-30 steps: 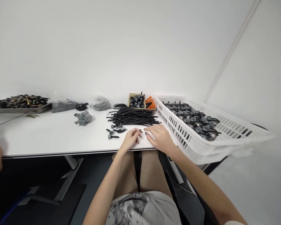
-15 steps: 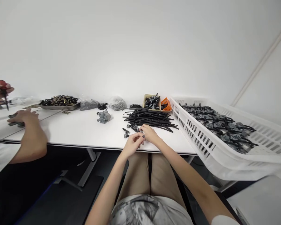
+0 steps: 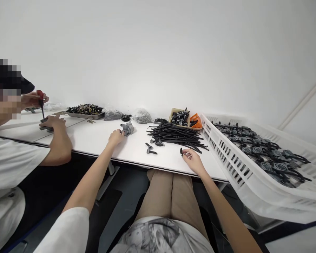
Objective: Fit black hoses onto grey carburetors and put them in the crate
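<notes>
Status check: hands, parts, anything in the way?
Left hand at grey housing, hold unclear. Right hand pinching small black part. Loose fittings lie between the hands, touching neither.

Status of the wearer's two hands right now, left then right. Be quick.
Left hand: partly curled against the grey housing; a firm grip cannot be told.
Right hand: closed, pinching a small black part.

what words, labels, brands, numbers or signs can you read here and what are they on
None can be read.
Grey print on the shirt: no legible letters.
Grey part at the left hand: any marking is too small to read.
Parts in the white crate: too small to read any marking.
</notes>
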Tool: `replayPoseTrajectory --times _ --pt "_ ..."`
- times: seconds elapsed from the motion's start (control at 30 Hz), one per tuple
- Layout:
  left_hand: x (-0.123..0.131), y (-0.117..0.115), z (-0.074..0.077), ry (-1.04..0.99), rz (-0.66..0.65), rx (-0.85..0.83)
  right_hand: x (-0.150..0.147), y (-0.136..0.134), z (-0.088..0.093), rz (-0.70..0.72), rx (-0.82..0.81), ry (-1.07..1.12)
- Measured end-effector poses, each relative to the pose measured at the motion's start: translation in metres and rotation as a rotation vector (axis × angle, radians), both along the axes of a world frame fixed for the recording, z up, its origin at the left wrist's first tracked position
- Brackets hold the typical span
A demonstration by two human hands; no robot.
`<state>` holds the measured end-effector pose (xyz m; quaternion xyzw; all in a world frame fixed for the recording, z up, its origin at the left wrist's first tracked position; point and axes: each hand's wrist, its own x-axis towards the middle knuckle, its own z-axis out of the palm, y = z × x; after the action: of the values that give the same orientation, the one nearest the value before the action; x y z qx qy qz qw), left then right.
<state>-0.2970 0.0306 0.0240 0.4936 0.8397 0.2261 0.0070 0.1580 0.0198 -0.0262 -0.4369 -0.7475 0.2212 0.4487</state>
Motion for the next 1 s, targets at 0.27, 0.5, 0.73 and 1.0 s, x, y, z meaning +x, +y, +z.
replayPoseTrajectory --times 0.27,0.5,0.73,1.0 --pt "0.008 -0.005 0.007 0.137 -0.106 -0.050 -0.003 -0.007 0.005 -0.035 -0.048 0.082" --pt "0.084 -0.045 0.059 0.224 -0.259 0.068 -0.004 -0.009 0.011 -0.099 -0.072 0.241" --pt "0.236 -0.071 0.059 0.213 -0.720 0.206 0.000 -0.002 0.010 -0.044 -0.213 0.556" --pt "0.302 -0.044 0.032 0.047 -0.931 0.393 0.003 -0.006 0.017 -0.040 -0.128 0.752"
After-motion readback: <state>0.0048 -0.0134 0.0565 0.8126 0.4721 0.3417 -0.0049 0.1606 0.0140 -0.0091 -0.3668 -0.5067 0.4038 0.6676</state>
